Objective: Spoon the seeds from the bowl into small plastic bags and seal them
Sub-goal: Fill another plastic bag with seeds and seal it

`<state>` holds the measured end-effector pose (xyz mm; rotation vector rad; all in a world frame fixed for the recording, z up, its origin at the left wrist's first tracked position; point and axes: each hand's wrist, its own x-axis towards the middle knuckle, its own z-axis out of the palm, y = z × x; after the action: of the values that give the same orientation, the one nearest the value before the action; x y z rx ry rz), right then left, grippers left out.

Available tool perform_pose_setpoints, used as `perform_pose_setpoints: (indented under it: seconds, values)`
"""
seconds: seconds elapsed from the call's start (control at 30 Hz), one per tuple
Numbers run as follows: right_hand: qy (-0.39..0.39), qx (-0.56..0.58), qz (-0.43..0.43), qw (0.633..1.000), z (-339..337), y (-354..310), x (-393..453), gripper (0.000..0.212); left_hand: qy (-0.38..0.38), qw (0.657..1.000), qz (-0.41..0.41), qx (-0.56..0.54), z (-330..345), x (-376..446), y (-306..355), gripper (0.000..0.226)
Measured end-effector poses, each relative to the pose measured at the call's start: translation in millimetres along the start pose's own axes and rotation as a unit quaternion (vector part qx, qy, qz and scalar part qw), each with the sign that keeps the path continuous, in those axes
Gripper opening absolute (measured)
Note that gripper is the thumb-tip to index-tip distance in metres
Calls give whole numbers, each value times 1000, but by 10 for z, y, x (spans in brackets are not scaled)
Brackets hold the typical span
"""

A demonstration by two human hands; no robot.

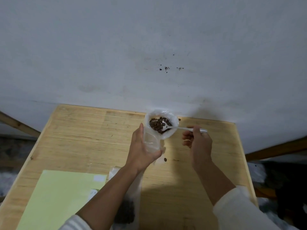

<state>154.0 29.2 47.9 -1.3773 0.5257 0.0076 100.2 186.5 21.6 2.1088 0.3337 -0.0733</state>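
A: Seeds (157,124) sat in the one bowl (173,121) at the far edge of the bench (83,138). Why was the empty bag (150,141) held just beside the bowl?

B: Probably to keep the spoon's (167,127) trip short. The left hand (143,151) curled round the bag; the right hand's (198,142) fingers pinched the spoon handle, its scoop lying in the seeds.

A: Counts?

B: One spoon, one bowl, one bag in hand. A filled bag (127,211) lay nearer than the bowl, under the left forearm. One stray seed (165,159) lay just nearer than the bowl, another just right of it.
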Motion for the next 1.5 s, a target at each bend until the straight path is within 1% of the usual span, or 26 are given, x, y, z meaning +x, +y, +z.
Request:
perform_pose_setpoints:
  seconds: [0.07, 0.17, 0.2, 0.23, 0.3, 0.37, 0.4, 0.47, 0.57, 0.63, 0.73, 0.8, 0.9, 1.0, 1.13, 1.17, 1.23, 1.3, 1.33, 1.37, 1.4, 1.47, 1.5]
  values:
    - [-33, -48, -65, 996, -7, -55, -110, 27, 3, 1000, 0, -9, -3, 17, 4, 117]
    - [-80, -130, -178, 972, -13, -91, -220, 28, -2, 1000, -8, -28, -5, 30, 2, 117]
    - [-80, -142, -203, 966, -10, -93, -233, 28, -3, 999, -10, -32, -4, 35, -5, 116]
    - [-63, -145, -212, 964, -4, -92, -232, 28, -3, 1000, -9, -30, -6, 36, -14, 116]
    - [9, -154, -192, 969, 9, -76, -164, 28, -2, 1000, -8, -22, -18, 31, -27, 116]
    - [81, -206, -151, 963, 10, -19, -14, 27, 1, 1000, -8, -16, -31, 23, -39, 116]
    - [101, -237, -127, 958, 9, 34, 81, 27, 3, 1000, -9, -15, -35, 20, -43, 116]
    - [111, -276, -75, 952, 40, 160, 241, 30, 6, 1000, -12, -11, -42, 15, -44, 116]
    - [115, -283, -26, 952, 180, 321, 404, 36, 9, 1000, -12, -2, -45, 16, -47, 116]
    - [124, -258, 9, 958, 270, 373, 478, 37, 8, 1000, -13, 4, -49, 20, -43, 115]
    - [115, -140, 80, 980, 353, 374, 486, 28, 6, 1000, -12, 11, -55, 24, -45, 115]
    - [115, -99, 98, 984, 330, 373, 459, 26, 5, 1000, -13, 13, -58, 28, -46, 116]
    - [123, -56, 90, 987, 234, 334, 424, 26, 5, 1000, -15, 7, -48, 33, -48, 116]
    - [117, -40, 73, 990, 149, 181, 337, 27, 5, 1000, -15, 0, -33, 40, -40, 116]
    - [56, -13, 22, 998, 118, -87, 126, 28, 3, 1000, -11, -11, -6, 58, -23, 116]
    - [38, -25, -1, 999, 114, -136, 58, 28, 0, 1000, -11, -16, -2, 61, -16, 116]
    - [-4, -86, -73, 994, 86, -190, -78, 28, -5, 1000, -11, -25, 3, 71, -4, 117]
    - [-43, -153, -157, 975, 59, -212, -196, 27, -5, 1000, -7, -27, 6, 81, 11, 117]
    - [-47, -171, -190, 966, 51, -211, -225, 26, -6, 1000, -6, -26, 5, 85, 15, 117]
    - [-33, -181, -206, 961, 50, -213, -232, 25, -5, 1000, -5, -23, 3, 84, 15, 117]
    - [-3, -189, -203, 961, 50, -205, -200, 25, -3, 1000, -3, -20, 0, 80, 13, 117]
    - [66, -226, -161, 958, 48, -164, -61, 30, -2, 1000, -2, -14, -9, 66, -2, 117]
    - [84, -253, -130, 955, 49, -128, 22, 32, -2, 1000, -1, -10, -14, 59, -10, 118]
